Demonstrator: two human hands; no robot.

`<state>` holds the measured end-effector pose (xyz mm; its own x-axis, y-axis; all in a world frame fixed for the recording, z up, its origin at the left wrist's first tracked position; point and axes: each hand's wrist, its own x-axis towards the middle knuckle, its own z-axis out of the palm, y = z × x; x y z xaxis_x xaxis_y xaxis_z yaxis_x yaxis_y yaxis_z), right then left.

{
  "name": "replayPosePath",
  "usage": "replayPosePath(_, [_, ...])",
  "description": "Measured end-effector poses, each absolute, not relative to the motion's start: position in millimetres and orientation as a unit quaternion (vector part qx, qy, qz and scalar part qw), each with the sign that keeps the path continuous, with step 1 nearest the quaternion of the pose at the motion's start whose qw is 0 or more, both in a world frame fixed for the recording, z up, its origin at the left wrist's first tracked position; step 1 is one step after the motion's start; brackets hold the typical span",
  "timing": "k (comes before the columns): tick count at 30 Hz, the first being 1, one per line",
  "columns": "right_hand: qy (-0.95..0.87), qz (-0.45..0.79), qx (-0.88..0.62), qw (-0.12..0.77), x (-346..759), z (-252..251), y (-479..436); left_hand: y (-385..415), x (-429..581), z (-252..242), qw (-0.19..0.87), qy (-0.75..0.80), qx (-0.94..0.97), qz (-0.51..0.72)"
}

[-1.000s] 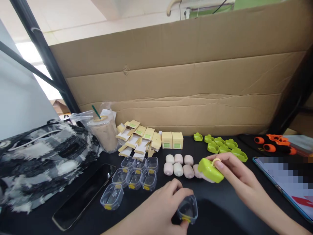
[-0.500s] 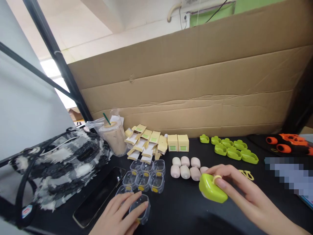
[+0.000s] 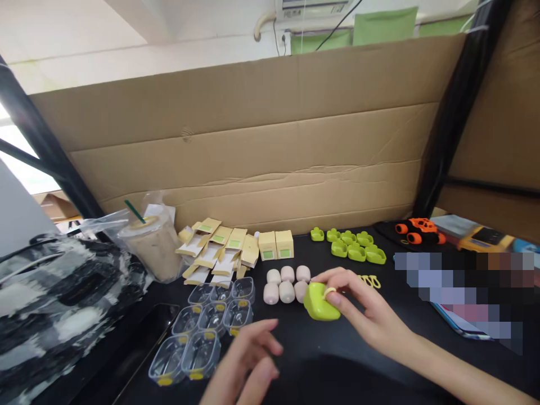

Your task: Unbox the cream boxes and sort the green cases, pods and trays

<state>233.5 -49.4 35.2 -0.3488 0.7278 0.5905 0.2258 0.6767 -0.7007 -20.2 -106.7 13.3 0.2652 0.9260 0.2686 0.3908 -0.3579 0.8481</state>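
Note:
My right hand (image 3: 354, 304) pinches a green shell-like piece (image 3: 319, 302) by its small yellow ring, in the air over the black table. Just right of the clear plastic cups (image 3: 201, 353), my left hand (image 3: 253, 363) hovers with its fingers apart and nothing in them. The cups stand in rows, with yellow marks on their sides. Behind the green piece lie several pale pink rounded pieces (image 3: 287, 291), partly hidden by my right hand. Yellow rings (image 3: 372, 281) lie behind my right wrist. Several green flower-topped trays (image 3: 356, 251) sit farther back.
Small yellow boxes (image 3: 284, 245) and flattened cartons (image 3: 217, 247) stand along the cardboard wall (image 3: 261, 157). A drink cup (image 3: 154, 247), furry bag (image 3: 63, 315) and phone (image 3: 135, 349) are left; an orange toy car (image 3: 419, 229) is right.
My left hand has let go of a clear cup and moved right, away from the cups. My right hand still holds the green piece. The view has turned to the right.

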Motion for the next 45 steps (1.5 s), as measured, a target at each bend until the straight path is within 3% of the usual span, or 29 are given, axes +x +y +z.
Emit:
replayPosePath(2, [-0.779,0.26,-0.302,0.483,232.4,35.0,-47.9,-90.5,19.3,13.8,0.55,0.408,0.618,0.385])
replayPosePath(3, [-0.773,0.279,-0.311,0.478,231.3,34.8,-47.0,-81.5,35.1,15.3,0.6,0.392,0.585,0.379])
replayPosePath(8, [-0.717,0.368,-0.365,0.466,227.2,30.7,-40.7,-49.2,64.0,22.3,0.626,0.325,0.566,0.427])
replayPosePath(12, [-0.758,0.277,-0.386,0.447,233.7,30.8,-39.7,-41.3,56.3,10.4,0.665,0.319,0.494,0.461])
replayPosePath(17, [-0.858,0.196,-0.347,0.325,235.5,34.9,-45.7,-40.1,50.6,-11.8,0.7,0.316,0.466,0.44])
replayPosePath(20, [-0.869,0.19,-0.347,0.298,232.3,30.7,-45.5,-41.8,51.9,-19.0,0.729,0.319,0.45,0.406])
replayPosePath(29, [-0.879,0.125,-0.327,0.324,222.4,20.0,-46.0,-45.4,52.2,-22.3,0.673,0.333,0.524,0.401])
replayPosePath(39, [-0.903,-0.065,-0.246,0.346,218.1,23.1,-54.2,-55.4,60.4,-29.9,0.605,0.3,0.558,0.483])
replayPosePath(45, [-0.913,-0.035,-0.249,0.321,219.1,19.4,-52.3,-57.9,63.6,-26.0,0.593,0.309,0.568,0.48])
